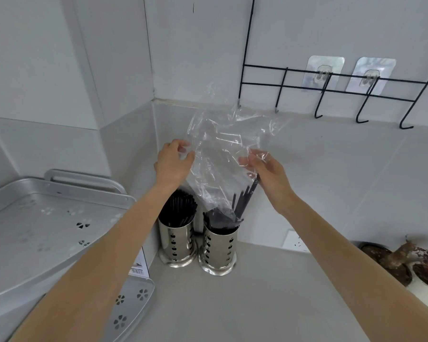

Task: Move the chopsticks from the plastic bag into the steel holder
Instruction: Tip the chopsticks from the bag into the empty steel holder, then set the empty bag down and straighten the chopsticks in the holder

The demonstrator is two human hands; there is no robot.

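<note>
- 2 steel holders stand side by side on the grey countertop (pixel 269 304), almost touching: the left holder (pixel 176 240) at about 7 o'clock from the frame's centre and the right holder (pixel 220 250) at about 6 o'clock.
- Both holders are shiny cylinders with flared bases and columns of small apple-shaped cut-outs.
- The left holder is packed full of black sticks, too many to count.
- 1 clear plastic bag (pixel 223 154) hangs upside down over the right holder, crinkled and glossy, its lower end reaching into that holder's mouth.
- The chopsticks (pixel 246 197) are black, thin and straight; about 4 or 5 lean out toward 1 o'clock from the right holder, partly veiled by the bag, and their exact count is unclear.
- 2 bare hands hold the bag up: the left hand (pixel 173 161) pinches its edge at 9 o'clock, fingers closed on the film.
- The right hand (pixel 267 169) grips the opposite edge at 3 o'clock, thumb and fingers around the plastic.
- 1 black wire rack (pixel 331 80) with 5 hooks hangs on the wall at 1 o'clock, carried by 2 clear adhesive hooks.
- 1 silver 2-tier shelf (pixel 47 230) with flower-shaped holes sits at 9 o'clock.
- 1 white pot (pixel 425 290) of dried plants stands at 4 o'clock.
</note>
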